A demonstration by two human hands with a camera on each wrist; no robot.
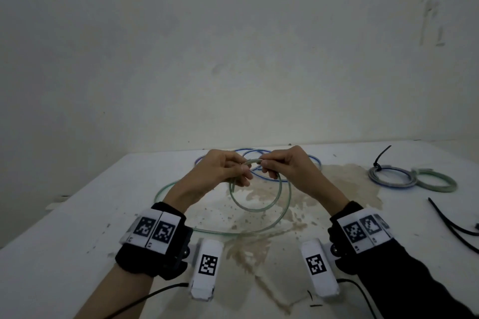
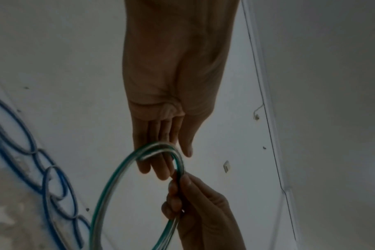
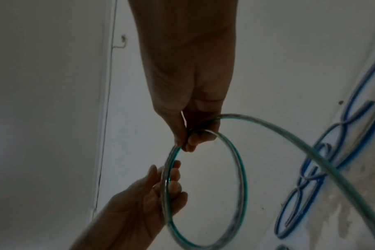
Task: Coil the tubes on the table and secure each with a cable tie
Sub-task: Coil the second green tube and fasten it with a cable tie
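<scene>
A clear tube with a green stripe (image 1: 260, 208) hangs in one loop between my hands above the table (image 1: 77, 215). Its tail sweeps left across the table. My left hand (image 1: 243, 173) curls round the loop near the tube's end, which pokes out below the fingers. My right hand (image 1: 264, 166) pinches the top of the loop between thumb and forefinger. The right wrist view shows that pinch (image 3: 185, 143) on the green tube (image 3: 243, 177). In the left wrist view the green tube (image 2: 109, 182) crosses my left fingers (image 2: 161, 167). A loose blue-striped tube (image 1: 259, 151) lies behind my hands.
At the right lie a blue-grey coil (image 1: 391, 177) bound with a black cable tie (image 1: 381, 156) and a green coil (image 1: 438, 184). Loose black cable ties (image 1: 451, 228) lie at the right edge. A brown stain (image 1: 259, 241) covers the table's middle. A wall stands behind.
</scene>
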